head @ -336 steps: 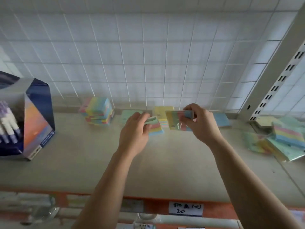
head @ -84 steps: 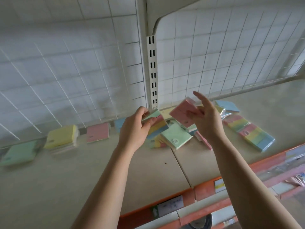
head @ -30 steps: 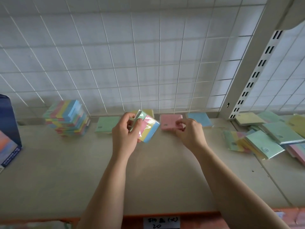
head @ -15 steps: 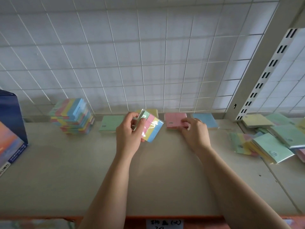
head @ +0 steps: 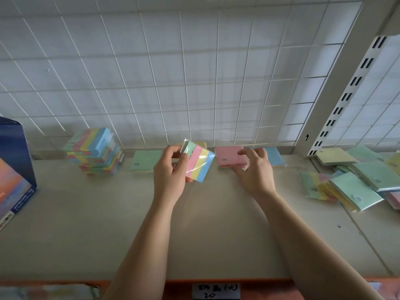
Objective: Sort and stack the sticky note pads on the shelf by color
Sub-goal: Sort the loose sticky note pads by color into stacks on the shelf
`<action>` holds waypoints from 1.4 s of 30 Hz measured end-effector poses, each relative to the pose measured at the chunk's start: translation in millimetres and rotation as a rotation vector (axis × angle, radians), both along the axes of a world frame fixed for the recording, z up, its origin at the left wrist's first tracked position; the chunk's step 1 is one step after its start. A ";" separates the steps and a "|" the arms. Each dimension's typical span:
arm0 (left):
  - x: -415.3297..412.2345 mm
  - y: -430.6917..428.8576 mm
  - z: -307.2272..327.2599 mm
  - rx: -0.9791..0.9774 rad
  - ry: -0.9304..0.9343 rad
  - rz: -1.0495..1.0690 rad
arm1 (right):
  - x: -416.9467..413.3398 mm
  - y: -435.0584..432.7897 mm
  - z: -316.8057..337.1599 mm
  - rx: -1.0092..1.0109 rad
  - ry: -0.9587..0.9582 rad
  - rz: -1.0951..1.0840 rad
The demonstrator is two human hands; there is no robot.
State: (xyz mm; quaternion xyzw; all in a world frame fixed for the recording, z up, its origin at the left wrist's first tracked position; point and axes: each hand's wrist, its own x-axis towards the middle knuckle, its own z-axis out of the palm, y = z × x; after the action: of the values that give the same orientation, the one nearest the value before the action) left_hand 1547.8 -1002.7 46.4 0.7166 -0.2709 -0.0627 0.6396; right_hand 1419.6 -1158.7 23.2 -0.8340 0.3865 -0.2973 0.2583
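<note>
Left hand: my left hand (head: 171,169) grasps a wrapped four-stripe pad (head: 198,164), thumb on its face and fingers behind, lifted off the shelf (head: 194,234) at mid-frame.
Right hand: my right hand (head: 253,169) lies on the pink pad (head: 228,155), fingertips on its right edge; I cannot tell whether it pinches or only rests.
Sorted row: the green pad (head: 145,160), the yellow pad (head: 202,144) mostly hidden behind the striped one, the pink pad and the blue pad (head: 273,156) lie along the wire grid (head: 173,83).
Striped stack: a leaning striped stack (head: 93,150) sits left of centre.
Unsorted heap: loose pads (head: 355,176) overlap at the right edge.
Handling: I judge these pads light and stiff as blocks, with glossy film that looks slippery; pinching opposite edges seems safest.
Risk: that stack looks easy to topple, so I would lower the pad flat.
</note>
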 end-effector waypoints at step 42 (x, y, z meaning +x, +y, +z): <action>178.9 132.9 22.9 0.134 -0.204 0.322 | 98.9 155.5 5.4 -0.073 0.221 0.425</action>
State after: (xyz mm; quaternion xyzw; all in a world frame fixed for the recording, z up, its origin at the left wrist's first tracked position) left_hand 1726.7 -869.8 69.3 0.7942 -0.2116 0.0954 0.5616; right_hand 1518.5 -1003.2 28.6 -0.9327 0.2174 -0.1570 0.2410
